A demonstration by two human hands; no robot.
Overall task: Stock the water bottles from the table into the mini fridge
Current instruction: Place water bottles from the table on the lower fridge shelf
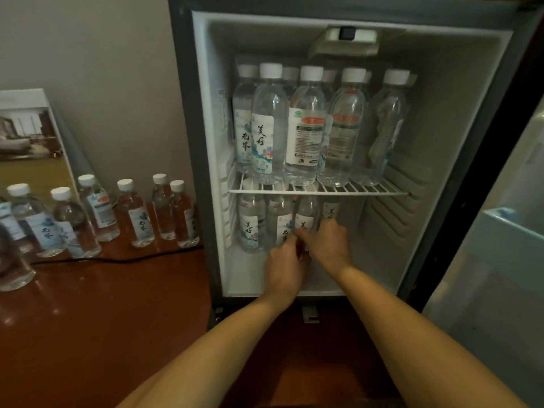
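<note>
Bare forearms reach up from the bottom edge of the frame into the lower compartment of the mini fridge (200,172). At lower centre the left hand (284,269) and right hand (331,242) meet on one water bottle (307,212). The fingers of both hands are curled round its lower half, the left from below, the right from the side with its thumb across the label. The bottle stands upright in the compartment, its top close under the wire shelf (368,190), so there is little height to spare.

Pressed in at its left are the lower-row bottles (250,225), and one more stands behind it to the right. Further right, the white floor runs open to the ribbed side wall (391,219).

Above the shelf the upper bottles (306,128) stand packed in two rows, five across the front, with a thermostat box (344,39) on the ceiling over them. The door (500,290) hangs open along the right edge of the frame.

At the left of the frame the reddish-brown worktop (88,319) carries the waiting bottles (135,213), a loose cluster along the wall. A black cable (117,259) runs in front of them toward the fridge's side. A picture card (26,134) leans on the wall behind them.
</note>
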